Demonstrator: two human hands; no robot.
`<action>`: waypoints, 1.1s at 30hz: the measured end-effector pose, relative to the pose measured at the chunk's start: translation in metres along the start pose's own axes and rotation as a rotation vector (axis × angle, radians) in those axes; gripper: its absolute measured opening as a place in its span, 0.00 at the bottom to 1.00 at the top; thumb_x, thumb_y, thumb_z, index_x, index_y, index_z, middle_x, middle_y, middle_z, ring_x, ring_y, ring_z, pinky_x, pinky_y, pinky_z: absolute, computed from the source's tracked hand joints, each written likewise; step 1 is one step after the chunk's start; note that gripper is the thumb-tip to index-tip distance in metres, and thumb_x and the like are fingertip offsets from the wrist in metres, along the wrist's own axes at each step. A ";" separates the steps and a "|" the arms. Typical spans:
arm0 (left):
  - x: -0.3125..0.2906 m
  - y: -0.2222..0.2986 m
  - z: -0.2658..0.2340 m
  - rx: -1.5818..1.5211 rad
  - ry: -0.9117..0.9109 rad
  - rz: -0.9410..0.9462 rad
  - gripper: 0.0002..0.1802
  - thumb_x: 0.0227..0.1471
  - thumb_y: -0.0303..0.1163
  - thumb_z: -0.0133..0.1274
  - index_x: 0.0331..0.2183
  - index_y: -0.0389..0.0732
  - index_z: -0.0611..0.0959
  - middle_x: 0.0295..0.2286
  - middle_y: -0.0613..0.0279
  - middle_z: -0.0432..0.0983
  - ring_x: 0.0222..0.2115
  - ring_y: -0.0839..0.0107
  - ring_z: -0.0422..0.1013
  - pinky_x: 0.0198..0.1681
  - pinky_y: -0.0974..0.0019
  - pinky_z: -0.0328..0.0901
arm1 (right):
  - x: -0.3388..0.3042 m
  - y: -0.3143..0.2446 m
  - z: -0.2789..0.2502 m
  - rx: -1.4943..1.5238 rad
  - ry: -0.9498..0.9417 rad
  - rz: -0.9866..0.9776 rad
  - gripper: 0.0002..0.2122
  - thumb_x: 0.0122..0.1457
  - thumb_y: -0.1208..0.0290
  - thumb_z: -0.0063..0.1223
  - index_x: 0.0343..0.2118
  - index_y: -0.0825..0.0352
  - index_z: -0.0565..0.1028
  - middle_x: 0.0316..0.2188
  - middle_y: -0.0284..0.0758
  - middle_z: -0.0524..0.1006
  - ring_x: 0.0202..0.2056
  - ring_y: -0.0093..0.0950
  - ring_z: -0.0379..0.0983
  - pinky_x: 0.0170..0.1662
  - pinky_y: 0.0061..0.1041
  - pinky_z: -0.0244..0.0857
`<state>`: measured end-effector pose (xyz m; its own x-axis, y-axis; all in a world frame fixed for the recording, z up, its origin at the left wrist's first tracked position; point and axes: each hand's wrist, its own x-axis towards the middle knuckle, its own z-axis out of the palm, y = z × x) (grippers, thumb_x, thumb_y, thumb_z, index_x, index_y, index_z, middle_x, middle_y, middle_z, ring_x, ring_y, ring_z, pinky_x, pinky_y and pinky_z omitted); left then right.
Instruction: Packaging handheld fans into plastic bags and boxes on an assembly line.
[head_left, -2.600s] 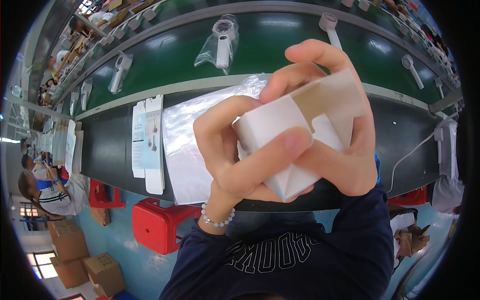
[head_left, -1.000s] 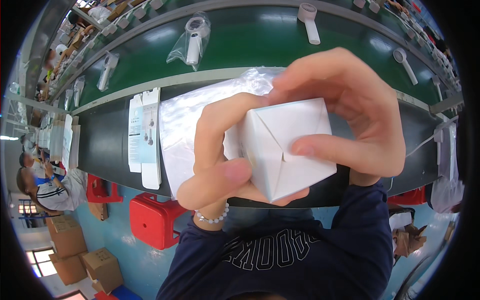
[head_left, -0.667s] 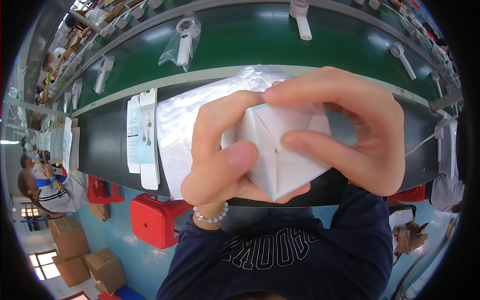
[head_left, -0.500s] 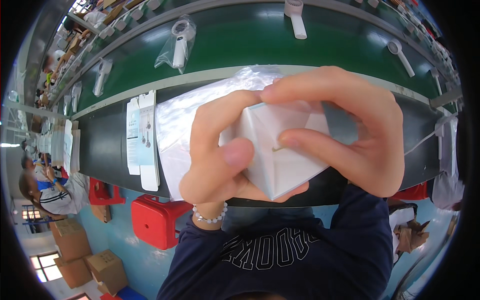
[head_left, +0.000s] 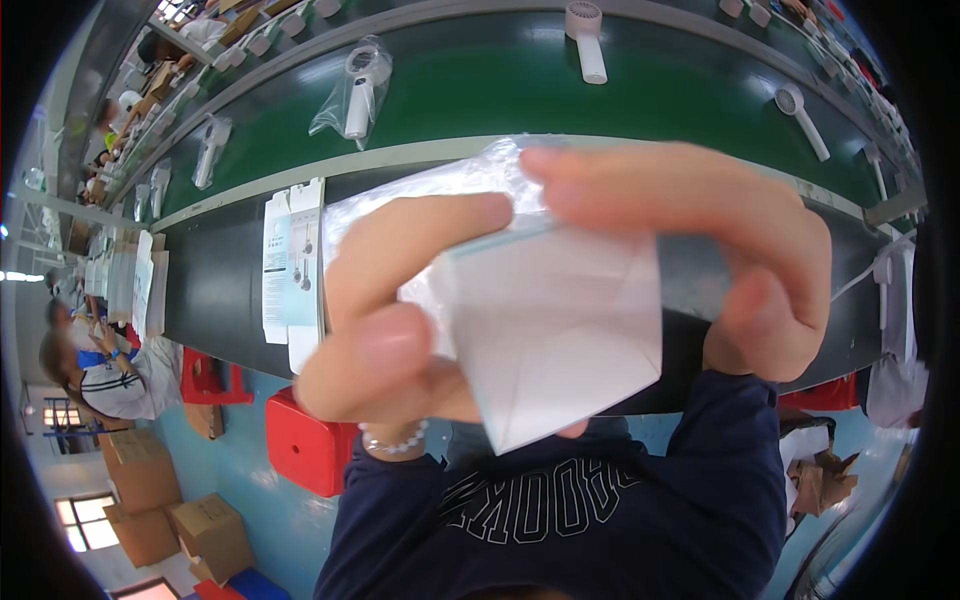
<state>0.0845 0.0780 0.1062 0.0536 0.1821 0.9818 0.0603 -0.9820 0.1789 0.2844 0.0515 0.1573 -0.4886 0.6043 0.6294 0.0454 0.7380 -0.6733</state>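
White folded box [head_left: 560,340], flaps closed on the visible end, held up close above the dark surface [head_left: 215,290]'s near edge: left hand [head_left: 400,330] and right hand [head_left: 720,250] each in a closed grip pinching its sides; clear bags [head_left: 440,185] behind, unused.

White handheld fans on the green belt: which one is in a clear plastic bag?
The white handheld fan at upper left of centre: a clear plastic bag wraps it. The white fan at top centre and the white fan toward the right lie bare.
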 end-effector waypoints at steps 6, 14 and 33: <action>0.029 -0.018 -0.076 0.098 0.025 -0.164 0.39 0.45 0.52 0.59 0.50 0.33 0.68 0.44 0.51 0.69 0.39 0.63 0.71 0.43 0.61 0.69 | 0.017 0.015 -0.020 -0.171 0.549 0.323 0.23 0.59 0.60 0.48 0.51 0.73 0.65 0.48 0.46 0.71 0.49 0.34 0.69 0.53 0.29 0.61; 0.064 -0.116 -0.170 0.677 -0.359 -0.295 0.38 0.35 0.20 0.58 0.54 0.39 0.69 0.54 0.53 0.58 0.52 0.60 0.62 0.49 0.63 0.66 | 0.013 0.254 -0.141 -0.901 0.482 0.495 0.31 0.52 0.53 0.55 0.54 0.69 0.64 0.47 0.52 0.70 0.49 0.43 0.69 0.52 0.34 0.62; -0.037 -0.137 -0.132 0.666 -0.786 -0.428 0.30 0.41 0.22 0.55 0.51 0.43 0.72 0.55 0.51 0.60 0.59 0.47 0.52 0.58 0.48 0.52 | 0.041 0.326 -0.108 -1.027 0.526 0.267 0.17 0.52 0.71 0.57 0.43 0.68 0.67 0.34 0.37 0.68 0.37 0.28 0.67 0.41 0.28 0.62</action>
<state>-0.0575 0.1995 0.0538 0.5020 0.7115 0.4917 0.7347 -0.6508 0.1916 0.3731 0.3495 0.0058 0.0501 0.6477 0.7602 0.8874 0.3205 -0.3315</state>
